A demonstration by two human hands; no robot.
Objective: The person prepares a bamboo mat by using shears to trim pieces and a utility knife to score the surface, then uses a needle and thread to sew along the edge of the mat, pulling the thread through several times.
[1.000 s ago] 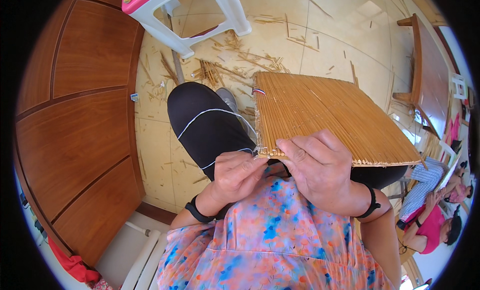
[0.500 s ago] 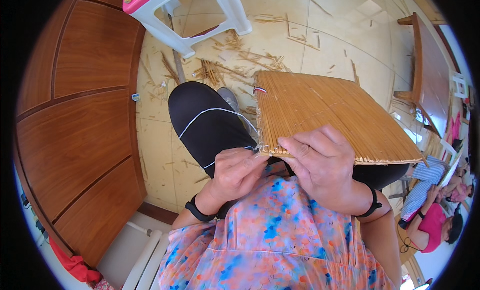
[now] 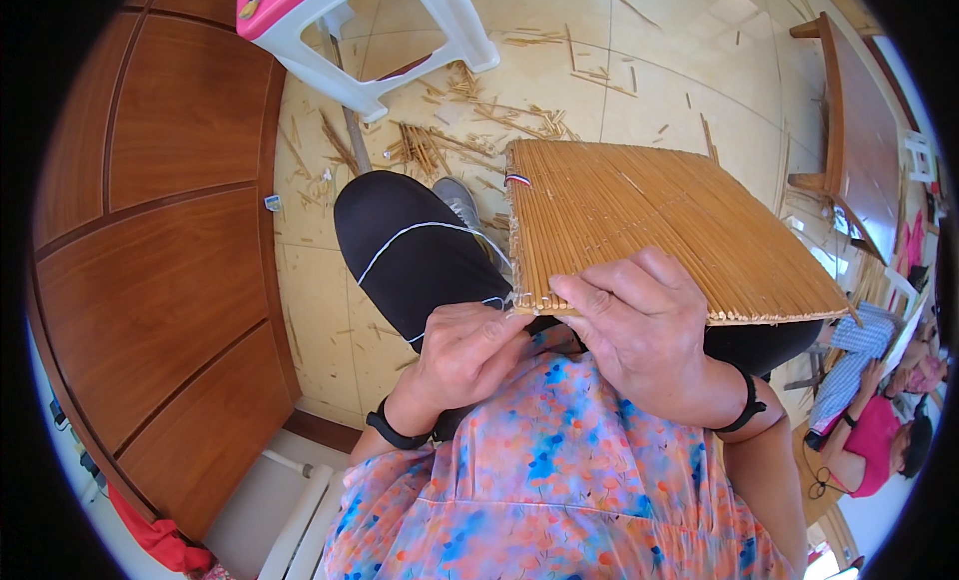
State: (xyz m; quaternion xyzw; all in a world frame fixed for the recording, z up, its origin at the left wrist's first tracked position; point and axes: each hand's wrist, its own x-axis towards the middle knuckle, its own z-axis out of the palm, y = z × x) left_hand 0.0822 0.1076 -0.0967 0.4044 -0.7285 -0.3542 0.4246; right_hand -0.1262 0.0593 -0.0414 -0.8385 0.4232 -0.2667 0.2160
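Observation:
A mat of thin straw-coloured sticks rests over my right leg, with a striped tag on its left side and ragged cord along that edge. My right hand grips its near edge close to the left corner, thumb and fingers closed on it. Just left of that corner, my left hand has its fingertips pinched together; what they hold is too small to make out. A thin pale cord loops across my black-clad left knee and runs to the corner.
A pink-topped white stool stands ahead. Stick offcuts litter the tiled floor. Wooden panels line the left. A low wooden table is at the right. A co-worker in pink and others sit at lower right, apart from my hands.
My hands keep almost the same hold at the mat's corner, with very slight shifts. The mat sits slightly higher in the picture, and the co-worker in pink has shifted a little.

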